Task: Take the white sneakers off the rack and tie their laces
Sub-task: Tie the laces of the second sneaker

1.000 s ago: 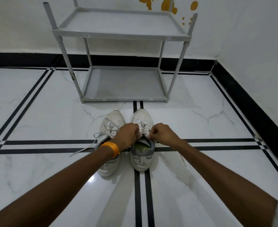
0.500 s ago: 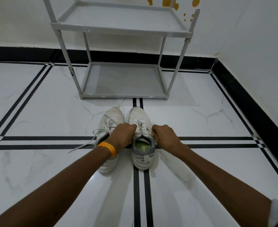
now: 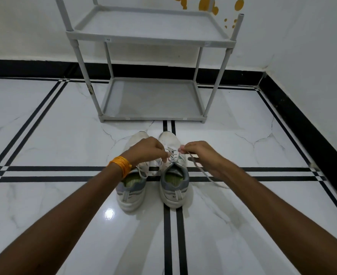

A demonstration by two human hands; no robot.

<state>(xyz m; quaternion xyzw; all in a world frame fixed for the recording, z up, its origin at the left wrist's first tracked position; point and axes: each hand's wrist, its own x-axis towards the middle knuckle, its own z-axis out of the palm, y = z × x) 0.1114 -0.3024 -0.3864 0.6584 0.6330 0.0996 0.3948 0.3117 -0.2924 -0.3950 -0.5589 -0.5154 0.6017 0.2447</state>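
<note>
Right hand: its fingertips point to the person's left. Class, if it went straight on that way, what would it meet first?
Probably the left hand, whose fingertips face the right hand across the right sneaker; depth is unclear.

Home room corner, marble floor (image 3: 54, 135), grey shoe rack (image 3: 151, 39), painted wall (image 3: 302, 46)

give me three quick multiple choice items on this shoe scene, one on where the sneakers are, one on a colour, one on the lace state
1. Where are the sneakers?
A. on the rack's top shelf
B. on the floor in front of the rack
C. on the rack's bottom shelf

2. What colour is the wristband?
A. orange
B. blue
C. green

3. The right sneaker's lace is:
A. tied in a bow
B. missing
C. loose, pinched in the right hand

Answers:
1 B, both stand on the tiles before the rack.
2 A, an orange band circles the left wrist.
3 C, a free end trails from the right hand.
</note>
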